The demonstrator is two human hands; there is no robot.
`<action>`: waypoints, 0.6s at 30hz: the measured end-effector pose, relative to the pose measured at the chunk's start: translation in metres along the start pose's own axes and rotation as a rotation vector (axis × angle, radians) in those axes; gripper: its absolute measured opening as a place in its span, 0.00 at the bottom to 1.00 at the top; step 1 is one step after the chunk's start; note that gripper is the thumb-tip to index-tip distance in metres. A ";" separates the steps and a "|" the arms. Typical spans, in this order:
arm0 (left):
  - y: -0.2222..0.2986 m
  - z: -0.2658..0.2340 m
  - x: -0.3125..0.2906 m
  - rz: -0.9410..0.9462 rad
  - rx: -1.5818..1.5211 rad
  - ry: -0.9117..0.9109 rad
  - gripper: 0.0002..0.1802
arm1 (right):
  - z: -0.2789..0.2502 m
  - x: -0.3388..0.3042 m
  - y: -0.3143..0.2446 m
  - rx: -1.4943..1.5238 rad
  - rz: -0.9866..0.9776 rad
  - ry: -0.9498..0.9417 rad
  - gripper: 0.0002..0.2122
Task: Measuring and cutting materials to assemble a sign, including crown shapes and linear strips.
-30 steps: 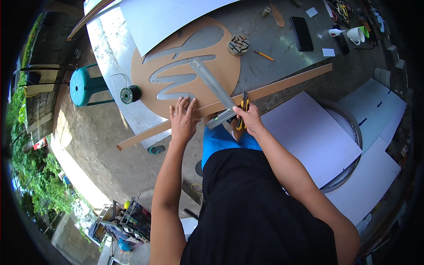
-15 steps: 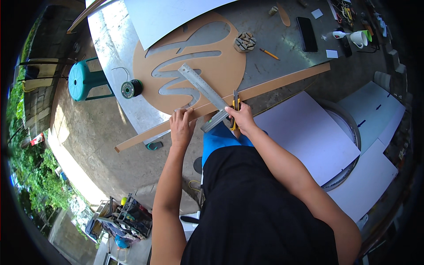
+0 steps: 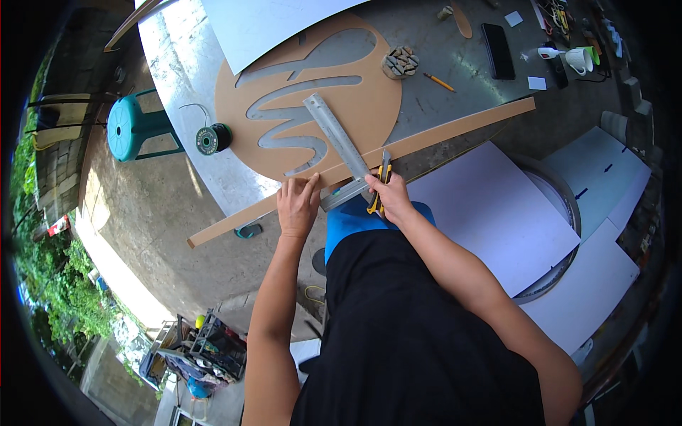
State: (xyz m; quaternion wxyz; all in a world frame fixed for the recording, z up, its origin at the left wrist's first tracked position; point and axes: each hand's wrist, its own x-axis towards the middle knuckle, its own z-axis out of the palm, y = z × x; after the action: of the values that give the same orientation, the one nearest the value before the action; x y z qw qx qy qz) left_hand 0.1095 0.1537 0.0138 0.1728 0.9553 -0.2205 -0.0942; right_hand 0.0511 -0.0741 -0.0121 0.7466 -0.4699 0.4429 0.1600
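A long, narrow brown board strip (image 3: 455,130) runs slantwise along the table's near edge, its left end sticking out past the table. My left hand (image 3: 298,206) is closed over the strip's near edge, fingertips on its top face; the thumb is hidden. Across the strip lies a metal combination square (image 3: 334,133), its head (image 3: 345,193) against the near side. My right hand (image 3: 391,197) grips a yellow-and-black utility knife (image 3: 383,174), blade pointing away, while its thumb and finger also touch the square. Beneath the square's blade sits a round brown board (image 3: 366,117) with curved cut-outs.
On the metal table (image 3: 440,57) are a white sheet (image 3: 270,28), wire spool (image 3: 213,139), bundle of short pieces (image 3: 401,62), pencil (image 3: 440,82), phone (image 3: 497,51) and cups (image 3: 578,62). A green stool (image 3: 126,129) stands left; large white sheets (image 3: 490,220) lie right.
The square's blade has swung rightward, crossing the strip more squarely. My left hand has shifted slightly right along the strip, its index finger now extended. My right hand keeps the knife.
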 end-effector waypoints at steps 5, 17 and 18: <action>0.011 0.001 0.002 0.033 0.008 -0.012 0.34 | 0.004 0.001 0.011 0.079 -0.057 0.032 0.07; 0.031 0.013 0.026 0.120 -0.057 -0.210 0.50 | 0.014 0.004 0.015 0.093 -0.097 0.073 0.06; 0.031 0.013 0.028 0.125 -0.083 -0.217 0.49 | 0.013 0.005 0.014 0.094 -0.090 0.085 0.06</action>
State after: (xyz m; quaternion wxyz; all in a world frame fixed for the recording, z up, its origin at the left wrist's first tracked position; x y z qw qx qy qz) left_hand 0.1192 0.1114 0.0104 0.1930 0.9160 -0.2927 -0.1949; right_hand 0.0517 -0.0573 -0.0221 0.7548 -0.4603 0.4595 0.0851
